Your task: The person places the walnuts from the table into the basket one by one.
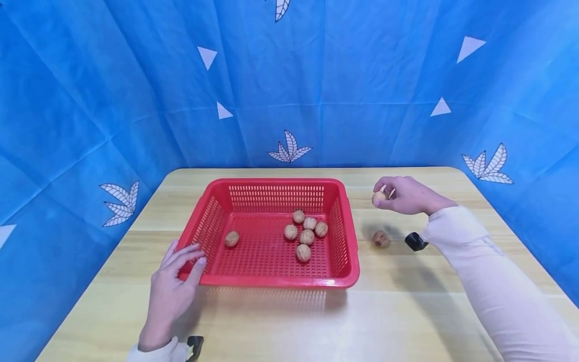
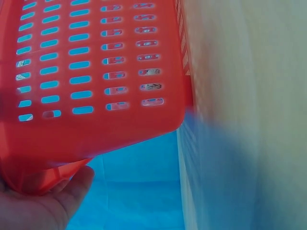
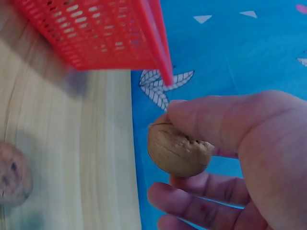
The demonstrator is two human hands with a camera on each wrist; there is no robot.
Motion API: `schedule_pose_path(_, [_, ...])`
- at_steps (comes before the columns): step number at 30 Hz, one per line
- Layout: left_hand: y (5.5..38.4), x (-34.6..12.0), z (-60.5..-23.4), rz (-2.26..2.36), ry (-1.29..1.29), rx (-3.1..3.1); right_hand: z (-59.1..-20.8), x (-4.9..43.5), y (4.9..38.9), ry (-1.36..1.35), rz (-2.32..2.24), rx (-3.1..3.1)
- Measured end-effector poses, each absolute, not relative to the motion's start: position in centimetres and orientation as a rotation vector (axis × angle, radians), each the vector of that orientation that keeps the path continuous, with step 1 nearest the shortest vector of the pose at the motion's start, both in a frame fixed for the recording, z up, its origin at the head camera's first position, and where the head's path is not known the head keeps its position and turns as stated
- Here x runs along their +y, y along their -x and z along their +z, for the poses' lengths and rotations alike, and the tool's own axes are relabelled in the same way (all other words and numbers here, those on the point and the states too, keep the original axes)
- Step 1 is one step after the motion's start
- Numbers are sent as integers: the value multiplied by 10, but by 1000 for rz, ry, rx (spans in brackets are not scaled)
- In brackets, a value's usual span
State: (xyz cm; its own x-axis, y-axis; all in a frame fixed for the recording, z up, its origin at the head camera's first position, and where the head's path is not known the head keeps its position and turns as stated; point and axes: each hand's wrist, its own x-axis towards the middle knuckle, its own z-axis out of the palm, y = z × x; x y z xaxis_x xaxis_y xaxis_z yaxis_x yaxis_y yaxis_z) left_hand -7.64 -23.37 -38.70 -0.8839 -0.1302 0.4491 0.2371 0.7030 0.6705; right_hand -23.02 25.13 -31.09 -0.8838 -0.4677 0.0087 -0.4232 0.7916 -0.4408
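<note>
My right hand pinches a walnut between thumb and fingers, above the table to the right of the red basket. Below that hand another walnut lies on the wood. With thumb and fingers, my left hand grips the basket's rim at its near left corner; in the left wrist view the thumb lies against the rim from outside. Inside the basket, a cluster of several walnuts sits toward the right, and a single walnut lies by the left side.
The pale wooden table carries the basket. A blue cloth printed with leaves and white triangles hangs behind and along both sides. Black wrist devices show at the right cuff and at the left cuff.
</note>
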Motion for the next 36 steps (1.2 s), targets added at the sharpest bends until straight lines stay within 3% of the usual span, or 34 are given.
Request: schedule_pose_path(36, [77,-235,-389,-1038,101,-2452,-303,144,251,792,-824,2865])
